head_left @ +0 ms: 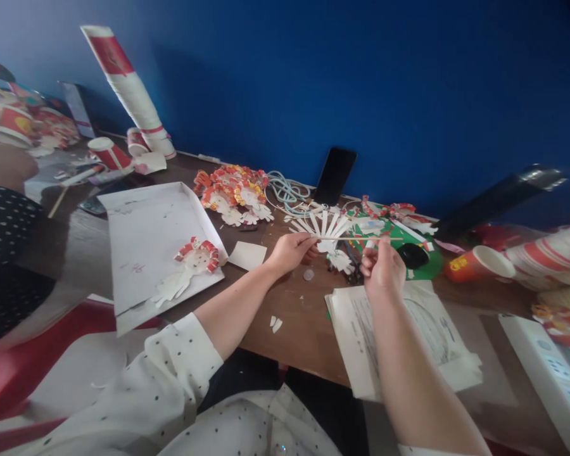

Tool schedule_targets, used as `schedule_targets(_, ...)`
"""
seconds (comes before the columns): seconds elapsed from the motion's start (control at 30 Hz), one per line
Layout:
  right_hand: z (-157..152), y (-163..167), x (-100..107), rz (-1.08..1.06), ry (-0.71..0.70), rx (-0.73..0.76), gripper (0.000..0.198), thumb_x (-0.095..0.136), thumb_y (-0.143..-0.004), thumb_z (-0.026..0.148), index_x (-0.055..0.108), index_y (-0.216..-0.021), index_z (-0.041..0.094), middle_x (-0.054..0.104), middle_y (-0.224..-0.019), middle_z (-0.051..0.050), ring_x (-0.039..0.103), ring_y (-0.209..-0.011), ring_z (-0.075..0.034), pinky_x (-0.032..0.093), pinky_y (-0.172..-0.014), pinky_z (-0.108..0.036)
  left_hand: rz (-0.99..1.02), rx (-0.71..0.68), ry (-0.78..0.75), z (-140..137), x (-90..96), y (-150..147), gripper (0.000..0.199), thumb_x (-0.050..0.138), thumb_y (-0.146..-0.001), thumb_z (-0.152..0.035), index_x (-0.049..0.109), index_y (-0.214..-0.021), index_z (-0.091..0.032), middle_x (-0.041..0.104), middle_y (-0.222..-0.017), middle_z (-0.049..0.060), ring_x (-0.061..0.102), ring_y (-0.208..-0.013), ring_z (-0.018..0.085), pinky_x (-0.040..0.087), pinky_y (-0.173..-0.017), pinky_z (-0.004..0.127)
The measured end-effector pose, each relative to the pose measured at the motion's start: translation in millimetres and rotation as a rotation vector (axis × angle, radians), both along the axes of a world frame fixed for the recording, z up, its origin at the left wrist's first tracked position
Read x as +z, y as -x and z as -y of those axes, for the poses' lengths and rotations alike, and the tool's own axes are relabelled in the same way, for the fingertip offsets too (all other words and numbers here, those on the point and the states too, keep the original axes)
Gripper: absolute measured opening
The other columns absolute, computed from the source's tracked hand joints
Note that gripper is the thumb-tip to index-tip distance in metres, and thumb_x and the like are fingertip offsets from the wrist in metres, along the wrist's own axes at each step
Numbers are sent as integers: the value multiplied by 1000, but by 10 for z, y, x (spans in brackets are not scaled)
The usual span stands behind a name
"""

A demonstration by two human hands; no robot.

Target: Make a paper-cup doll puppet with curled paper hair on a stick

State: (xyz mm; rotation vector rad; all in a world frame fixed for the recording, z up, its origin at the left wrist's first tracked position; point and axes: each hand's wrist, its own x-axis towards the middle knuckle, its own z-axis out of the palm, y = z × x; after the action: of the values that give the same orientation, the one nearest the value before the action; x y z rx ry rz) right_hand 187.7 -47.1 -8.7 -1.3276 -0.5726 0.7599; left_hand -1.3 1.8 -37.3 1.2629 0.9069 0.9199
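Note:
Between my two hands a thin, pale wooden stick (351, 239) is stretched level above the table. My left hand (292, 251) is closed, fingertips pinched at the stick's left end. Thumb and fingers of my right hand (384, 266) pinch the stick near its other end, whose tip sticks out to the right. Just behind the stick, white paper strips (325, 223) spread like a fan; I cannot tell if my left fingers also grip them. Below them is a white fringed paper cutout (341, 261).
A white box lid (142, 253) at left carries a red-and-white paper figure (197, 256). Behind are piled paper figures (237, 190), a cable (287, 190) and a leaning phone (335, 176). Papers (427, 329), an orange cup (479, 264) and a power strip (546, 367) are right. Another person's sleeve (9, 253) shows left.

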Motion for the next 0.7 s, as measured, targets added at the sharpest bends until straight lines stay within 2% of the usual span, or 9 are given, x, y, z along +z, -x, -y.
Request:
schedule_targets(0.13, -39, -75, 22, -182, -105, 117, 36, 79, -69, 44, 59, -81, 17, 49, -63, 8, 37, -43, -1, 26, -35, -12, -23, -51, -25, 19, 15, -8, 29, 63, -86, -42, 65, -74, -15, 70, -70, 4, 67, -62, 14, 55, -62, 25)
schedule_targets(0.37, -16, -199, 104, -285, -281, -41, 35, 83, -68, 38, 60, -78, 15, 51, -64, 7, 41, -48, 1, 31, -38, -9, 12, -22, 24, 5, 31, 4, 25, 66, -84, -39, 67, -80, -15, 70, -73, 3, 66, -62, 12, 55, -60, 23)
schedule_targets(0.5, -6, -253, 103, -227, -317, -40, 36, 82, -70, 41, 57, -75, 16, 52, -65, 6, 46, -51, -2, 38, -41, -11, 17, -37, 47, 2, 32, -4, 23, 67, -84, -37, 67, -77, -14, 70, -71, 3, 66, -61, 12, 55, -62, 23)
schedule_targets(0.6, 12, -267, 107, -105, -404, -26, 33, 76, -75, 44, 58, -73, 17, 61, -74, 1, 61, -66, -8, 55, -59, -21, 40, -33, 107, 1, 36, -20, 19, 69, -83, -31, 68, -77, -13, 70, -68, 3, 65, -58, 11, 55, -62, 23)
schedule_targets(0.67, 36, -248, 118, -25, -443, 33, 29, 74, -77, 44, 64, -78, 16, 66, -84, -3, 65, -73, -11, 58, -70, -28, 58, -34, 151, -3, 41, -28, 16, 69, -83, -27, 69, -79, -12, 70, -67, 3, 65, -57, 11, 54, -61, 23)
schedule_targets(0.7, 51, -228, 124, 8, -439, 70, 28, 73, -78, 42, 67, -83, 16, 67, -87, -4, 64, -72, -11, 58, -70, -29, 68, -38, 167, -5, 44, -31, 15, 69, -84, -26, 69, -79, -12, 70, -67, 4, 65, -58, 11, 55, -61, 23)
